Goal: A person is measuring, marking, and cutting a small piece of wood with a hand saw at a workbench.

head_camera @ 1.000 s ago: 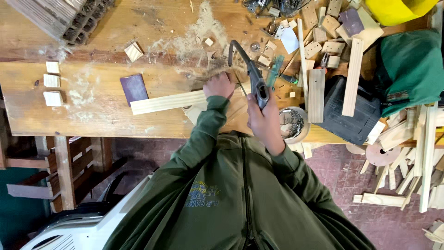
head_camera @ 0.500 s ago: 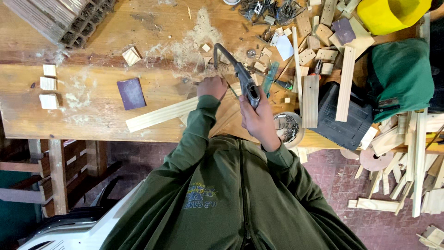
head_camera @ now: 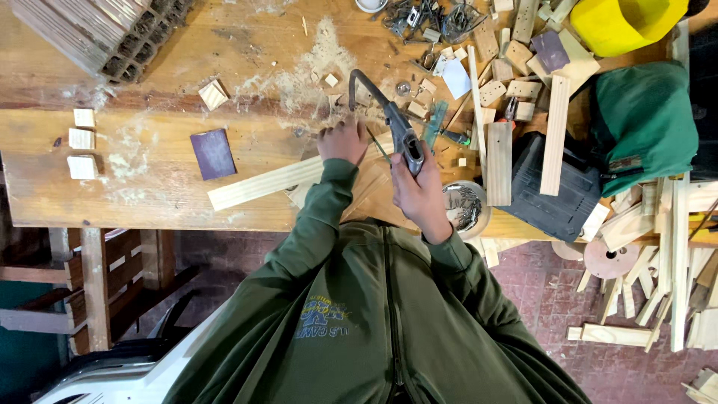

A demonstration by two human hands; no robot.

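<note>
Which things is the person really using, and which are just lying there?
Being used:
- coping saw, held in the right hand
- long wooden strip, pressed down by the left hand

Just lying about:
- purple sanding block
- three small wood blocks
- yellow bucket
- green cloth

Left hand (head_camera: pixel 343 141): your fingers are spread and pressed flat downward, arm reaching forward in a green sleeve | Right hand (head_camera: pixel 420 187): your fist is curled tight around a handle, knuckles up, wrist bent slightly inward | Arms: both are extended ahead of your chest, elbows bent, hands near each other but apart.
</note>
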